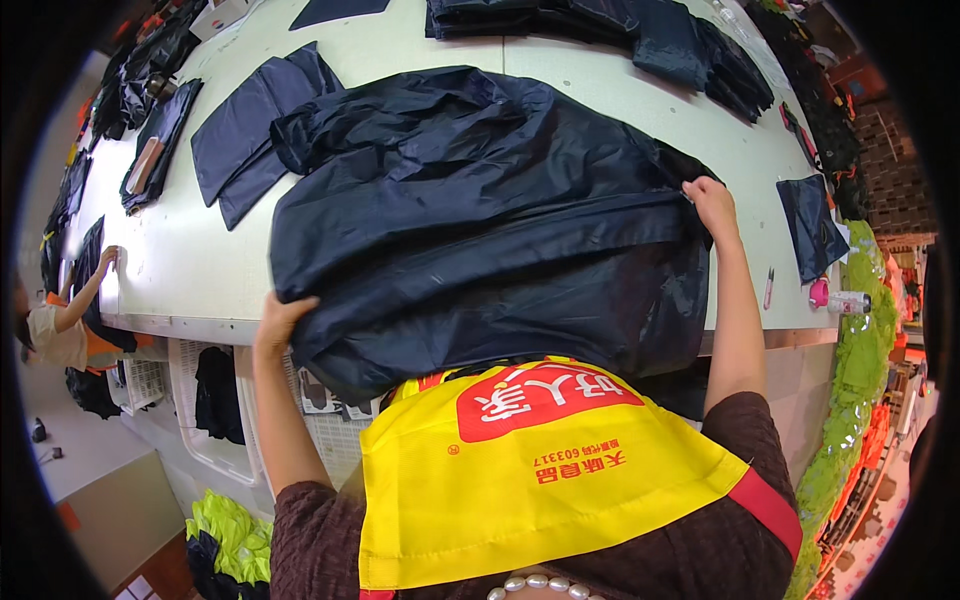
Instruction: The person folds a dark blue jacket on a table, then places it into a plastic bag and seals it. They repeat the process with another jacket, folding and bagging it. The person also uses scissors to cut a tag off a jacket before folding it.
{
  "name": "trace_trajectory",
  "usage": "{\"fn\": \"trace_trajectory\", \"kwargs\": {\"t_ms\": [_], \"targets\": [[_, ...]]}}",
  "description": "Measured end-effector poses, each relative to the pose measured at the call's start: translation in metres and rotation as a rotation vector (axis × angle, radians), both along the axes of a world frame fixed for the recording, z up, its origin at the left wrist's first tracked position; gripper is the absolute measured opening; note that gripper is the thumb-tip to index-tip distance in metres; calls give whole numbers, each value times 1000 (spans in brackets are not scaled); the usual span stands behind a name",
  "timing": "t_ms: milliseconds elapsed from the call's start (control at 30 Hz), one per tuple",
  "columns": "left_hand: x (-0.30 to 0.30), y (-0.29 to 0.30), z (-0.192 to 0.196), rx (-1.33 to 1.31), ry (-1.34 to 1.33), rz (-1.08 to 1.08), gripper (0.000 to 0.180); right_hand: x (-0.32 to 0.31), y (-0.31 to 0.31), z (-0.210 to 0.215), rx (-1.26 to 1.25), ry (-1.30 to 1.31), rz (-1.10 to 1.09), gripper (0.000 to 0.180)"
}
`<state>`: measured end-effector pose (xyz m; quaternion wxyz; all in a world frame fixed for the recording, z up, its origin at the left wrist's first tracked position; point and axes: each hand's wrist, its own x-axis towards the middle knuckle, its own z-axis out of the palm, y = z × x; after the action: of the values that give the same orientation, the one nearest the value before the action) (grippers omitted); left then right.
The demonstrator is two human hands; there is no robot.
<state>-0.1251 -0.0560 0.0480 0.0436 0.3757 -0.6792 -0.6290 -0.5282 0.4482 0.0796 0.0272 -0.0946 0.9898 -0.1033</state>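
A large dark navy garment of thin, shiny cloth [480, 220] is spread across the white table, and its near edge hangs over the front toward my apron. Its surface is wrinkled, with a long fold running crosswise. At the near left edge my left hand [287, 318] is closed on the cloth. Farther away, on the right side, my right hand [710, 205] pinches the garment's edge between thumb and fingers. The cloth is stretched between both hands. Which kind of garment it is does not show.
Folded dark cloth pieces [255, 135] lie at the left, partly beside the garment. Dark stacks [670, 45] line the far edge. At right are a folded dark piece [808, 225], a pen-like tool [769, 288] and a bottle [850, 301]. Another person [60, 325] works at far left.
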Motion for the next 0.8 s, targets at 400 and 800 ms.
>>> {"fn": "trace_trajectory", "kwargs": {"t_ms": [400,800], "targets": [[-49,-106,-51,335,-161,70,48,-27,-65,25,-307,130,256,21],[-171,-175,-2,278,500,486,27,-132,-96,-62,-307,153,492,26]]}}
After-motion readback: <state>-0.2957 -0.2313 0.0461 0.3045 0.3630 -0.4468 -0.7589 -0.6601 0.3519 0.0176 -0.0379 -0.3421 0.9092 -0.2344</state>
